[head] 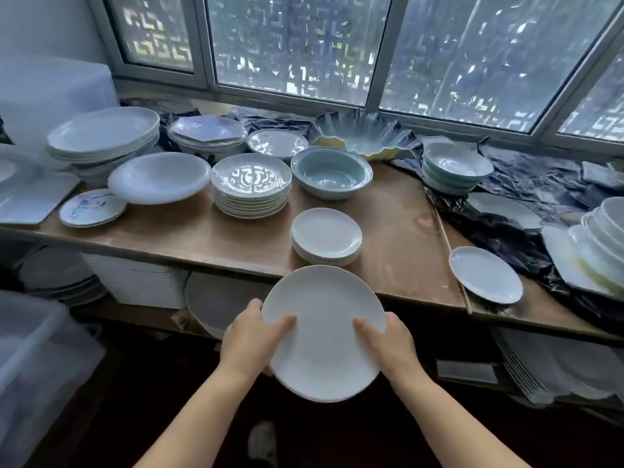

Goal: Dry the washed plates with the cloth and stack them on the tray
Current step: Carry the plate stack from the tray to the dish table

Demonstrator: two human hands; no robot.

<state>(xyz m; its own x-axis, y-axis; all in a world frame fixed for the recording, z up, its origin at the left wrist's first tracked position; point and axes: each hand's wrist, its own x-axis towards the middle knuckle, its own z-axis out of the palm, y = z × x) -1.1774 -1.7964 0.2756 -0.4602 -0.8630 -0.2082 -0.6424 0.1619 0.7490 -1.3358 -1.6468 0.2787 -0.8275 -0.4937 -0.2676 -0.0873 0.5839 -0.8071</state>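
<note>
1. Looking through the head camera, I see both hands holding one white plate [324, 336] in the air at 6 o'clock, in front of the wooden counter's [209, 231] near edge.
2. My left hand [251, 336] grips the plate's 9 o'clock rim, thumb on its face, fingers curled beneath.
3. My right hand [388, 339] grips the 3 o'clock rim likewise.
4. At 12 o'clock from the held plate, a small plate stack [326, 236] sits on the counter.
5. At 2 o'clock, a single plate [486, 273] lies beside a thin stick [449, 244].
</note>
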